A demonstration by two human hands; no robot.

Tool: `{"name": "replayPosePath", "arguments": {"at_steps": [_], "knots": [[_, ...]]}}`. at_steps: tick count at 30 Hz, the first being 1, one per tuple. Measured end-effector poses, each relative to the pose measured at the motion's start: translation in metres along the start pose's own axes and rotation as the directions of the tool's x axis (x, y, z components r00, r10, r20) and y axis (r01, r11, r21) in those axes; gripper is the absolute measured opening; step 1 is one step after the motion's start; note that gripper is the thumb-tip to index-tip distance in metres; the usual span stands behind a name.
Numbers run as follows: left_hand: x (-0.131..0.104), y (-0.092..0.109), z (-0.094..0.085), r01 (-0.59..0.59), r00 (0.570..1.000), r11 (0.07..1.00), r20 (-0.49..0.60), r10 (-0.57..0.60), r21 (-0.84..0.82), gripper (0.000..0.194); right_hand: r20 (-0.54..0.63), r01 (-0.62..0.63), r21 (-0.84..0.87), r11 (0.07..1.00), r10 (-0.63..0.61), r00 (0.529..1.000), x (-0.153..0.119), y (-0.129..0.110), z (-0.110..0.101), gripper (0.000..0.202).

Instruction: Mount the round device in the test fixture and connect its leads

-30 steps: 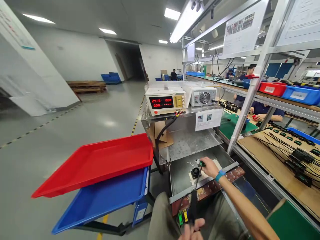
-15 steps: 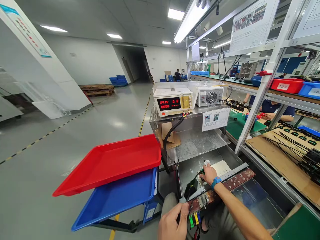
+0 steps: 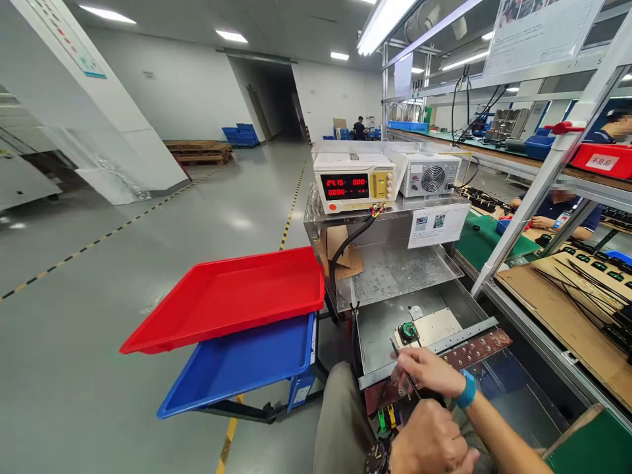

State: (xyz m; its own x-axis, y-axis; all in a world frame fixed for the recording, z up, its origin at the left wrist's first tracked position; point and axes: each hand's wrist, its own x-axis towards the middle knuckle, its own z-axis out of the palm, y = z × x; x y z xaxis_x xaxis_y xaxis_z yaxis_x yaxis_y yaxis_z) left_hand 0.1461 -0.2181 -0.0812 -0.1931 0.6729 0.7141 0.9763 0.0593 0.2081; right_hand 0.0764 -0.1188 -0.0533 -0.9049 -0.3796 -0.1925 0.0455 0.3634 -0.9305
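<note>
My right hand (image 3: 427, 370), with a blue wristband, pinches thin dark wires (image 3: 401, 359) just in front of the metal tray's (image 3: 380, 332) front rail. My left hand (image 3: 428, 442), with a watch on its wrist, is curled just below it around a black part (image 3: 435, 396); only an edge of that part shows. A small round green-and-black part (image 3: 408, 330) lies on a white plate (image 3: 437, 326) in the tray, beyond both hands. Coloured connectors (image 3: 388, 416) hang under the brown terminal strip (image 3: 476, 347).
A power supply (image 3: 354, 183) with red digits and a fan-fronted unit (image 3: 432, 176) stand on the steel shelf above. A red tray (image 3: 232, 296) over a blue tray (image 3: 241, 362) stands to the left. Another person sits at the bench (image 3: 553, 289) to the right.
My right hand has drawn back from the white plate to the tray's front rail. My left hand has moved right, under it. The black part has left the plate; a round green-and-black part lies there.
</note>
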Motion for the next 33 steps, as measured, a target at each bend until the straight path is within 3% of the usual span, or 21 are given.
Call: {"name": "replayPosePath", "arguments": {"at_steps": [2, 3, 5, 6, 7, 9, 10, 11, 12, 16, 20, 22, 24, 26, 28, 30, 33], "knots": [[-0.011, 0.002, 0.014, -0.092, 0.995, 0.989, -0.039, 0.088, -0.112, 0.058, 0.05, -0.035, 0.238, 0.971, 0.024, 0.998, -0.02, -0.009, 0.021, 0.06], [-0.016, 0.005, 0.014, -0.093, 0.994, 0.983, -0.073, 0.083, -0.16, 0.059, 0.016, -0.032, 0.295, 0.955, 0.028, 0.999, -0.03, -0.013, 0.028, 0.061], [-0.026, 0.009, 0.0, 0.039, 0.977, 0.971, -0.196, -0.087, -0.237, 0.051, -0.117, 0.028, 0.308, 0.951, 0.008, 0.993, -0.047, -0.016, 0.035, 0.057], [-0.029, 0.01, -0.012, 0.16, 0.933, 0.95, -0.273, -0.235, -0.269, 0.043, -0.164, 0.047, 0.295, 0.954, 0.002, 0.986, -0.054, -0.017, 0.036, 0.055], [-0.033, 0.01, -0.025, 0.313, 0.847, 0.904, -0.344, -0.405, -0.293, 0.033, -0.193, 0.05, 0.281, 0.958, 0.005, 0.981, -0.06, -0.016, 0.037, 0.053], [-0.036, 0.006, -0.049, 0.605, 0.592, 0.727, -0.426, -0.684, -0.326, 0.017, -0.213, 0.032, 0.256, 0.966, 0.024, 0.977, -0.071, -0.015, 0.042, 0.052], [-0.038, 0.003, -0.058, 0.706, 0.475, 0.622, -0.426, -0.77, -0.338, 0.015, -0.215, 0.02, 0.243, 0.97, 0.033, 0.976, -0.075, -0.013, 0.046, 0.052], [-0.038, -0.001, -0.065, 0.769, 0.388, 0.536, -0.41, -0.825, -0.35, 0.018, -0.212, 0.012, 0.235, 0.972, 0.039, 0.977, -0.077, -0.011, 0.051, 0.052], [-0.039, -0.004, -0.069, 0.799, 0.335, 0.478, -0.39, -0.858, -0.366, 0.02, -0.206, 0.01, 0.232, 0.973, 0.039, 0.978, -0.079, -0.009, 0.057, 0.052], [-0.045, -0.007, -0.065, 0.804, 0.273, 0.384, -0.292, -0.917, -0.453, 0.025, -0.193, 0.006, 0.26, 0.966, 0.046, 0.98, -0.082, -0.001, 0.08, 0.051], [-0.051, 0.001, -0.057, 0.733, 0.045, 0.135, -0.15, -0.988, -0.667, 0.038, -0.202, -0.016, 0.297, 0.955, 0.08, 0.976, -0.083, 0.003, 0.099, 0.055], [-0.054, 0.004, -0.056, 0.683, -0.037, 0.054, -0.108, -0.993, -0.729, 0.042, -0.188, -0.044, 0.305, 0.951, 0.105, 0.977, -0.085, 0.004, 0.106, 0.058], [-0.059, 0.005, -0.056, 0.676, -0.037, 0.086, -0.15, -0.988, -0.732, 0.038, -0.207, -0.083, 0.257, 0.963, 0.139, 0.968, -0.089, 0.006, 0.113, 0.058], [-0.067, 0.004, -0.056, 0.712, 0.028, 0.18, -0.229, -0.973, -0.679, 0.031, -0.281, -0.129, 0.163, 0.978, 0.171, 0.944, -0.093, 0.01, 0.12, 0.054], [-0.078, 0.004, -0.055, 0.746, 0.12, 0.263, -0.265, -0.957, -0.612, 0.027, -0.375, -0.167, 0.072, 0.983, 0.182, 0.909, -0.097, 0.014, 0.128, 0.051], [-0.091, 0.003, -0.055, 0.762, 0.182, 0.282, -0.225, -0.957, -0.583, 0.025, -0.428, -0.167, -0.008, 0.986, 0.147, 0.892, -0.1, 0.017, 0.134, 0.043], [-0.109, 0.0, -0.056, 0.775, 0.245, 0.256, -0.098, -0.964, -0.578, 0.027, -0.408, -0.1, -0.115, 0.988, 0.045, 0.912, -0.098, 0.018, 0.14, 0.029]]}}
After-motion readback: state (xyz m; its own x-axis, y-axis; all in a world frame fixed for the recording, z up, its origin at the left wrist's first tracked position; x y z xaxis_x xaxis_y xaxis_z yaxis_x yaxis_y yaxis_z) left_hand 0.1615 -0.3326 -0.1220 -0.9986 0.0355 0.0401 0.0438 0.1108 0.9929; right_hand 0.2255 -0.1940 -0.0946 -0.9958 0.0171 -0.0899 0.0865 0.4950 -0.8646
